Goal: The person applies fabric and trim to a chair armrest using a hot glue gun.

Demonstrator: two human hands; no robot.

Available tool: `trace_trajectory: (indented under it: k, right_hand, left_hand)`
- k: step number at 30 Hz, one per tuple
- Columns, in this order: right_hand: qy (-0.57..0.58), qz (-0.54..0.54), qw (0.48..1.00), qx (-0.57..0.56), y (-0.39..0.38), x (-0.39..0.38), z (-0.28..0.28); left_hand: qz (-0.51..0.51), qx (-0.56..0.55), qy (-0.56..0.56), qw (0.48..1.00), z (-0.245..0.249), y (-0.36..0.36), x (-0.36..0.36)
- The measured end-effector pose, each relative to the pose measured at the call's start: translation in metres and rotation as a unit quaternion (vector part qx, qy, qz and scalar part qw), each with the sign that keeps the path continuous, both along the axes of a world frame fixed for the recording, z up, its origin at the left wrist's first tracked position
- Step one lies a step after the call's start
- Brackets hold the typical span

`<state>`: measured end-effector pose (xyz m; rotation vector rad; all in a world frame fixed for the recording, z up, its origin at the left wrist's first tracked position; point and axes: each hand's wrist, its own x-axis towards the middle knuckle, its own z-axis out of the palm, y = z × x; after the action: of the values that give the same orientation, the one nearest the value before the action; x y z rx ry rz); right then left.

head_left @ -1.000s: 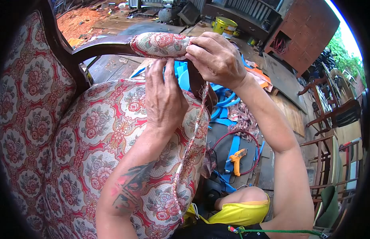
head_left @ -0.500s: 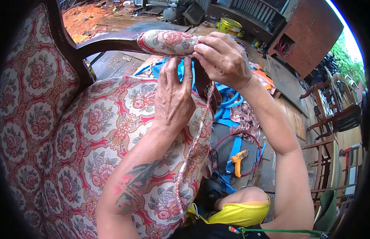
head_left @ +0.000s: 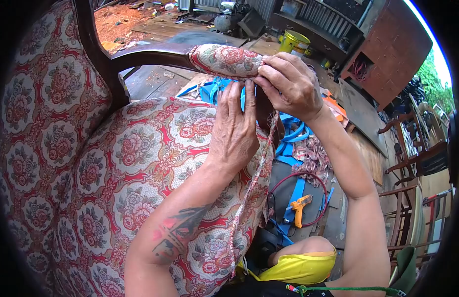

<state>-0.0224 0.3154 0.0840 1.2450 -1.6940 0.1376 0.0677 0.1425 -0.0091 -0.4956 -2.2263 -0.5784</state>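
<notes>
A floral armchair (head_left: 140,158) with a dark wooden frame fills the left and middle of the view. Its armrest pad (head_left: 224,58) is covered in the same rose fabric. My left hand (head_left: 234,128) reaches up with fingers stretched, the fingertips against the pad's lower edge; its thumb is hidden. At the pad's front end my right hand (head_left: 291,86) is closed in a pinch at the lower edge. A thin fabric trim cord (head_left: 254,180), frayed near its top, hangs below the right hand and down across the seat; its upper end is hidden behind the fingers.
On the floor right of the chair lie an orange glue gun (head_left: 301,208), a dark red hose loop (head_left: 326,198), blue strips (head_left: 291,143) and fabric scraps (head_left: 311,156). A yellow bucket (head_left: 294,42) and a brown cabinet (head_left: 390,47) stand behind. Wooden chair frames (head_left: 412,153) line the right.
The whole view has shifted, so chair and hands appear slightly further right and lower. Both hands stay at the armrest pad's lower edge, with little change in grip.
</notes>
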Motion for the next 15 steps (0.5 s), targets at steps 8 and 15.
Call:
trace_trajectory:
  k: [8, 15]
  right_hand:
    - [0.012, -0.012, 1.0, -0.002, 0.0004, 0.0004, -0.0014]
    - [0.024, -0.013, 1.0, -0.007, -0.0018, 0.0034, -0.001]
  left_hand:
    - [-0.05, 0.073, 0.011, 0.996, 0.0004, -0.0014, -0.0007]
    - [-0.047, 0.159, 0.014, 0.986, 0.004, 0.0057, -0.0003]
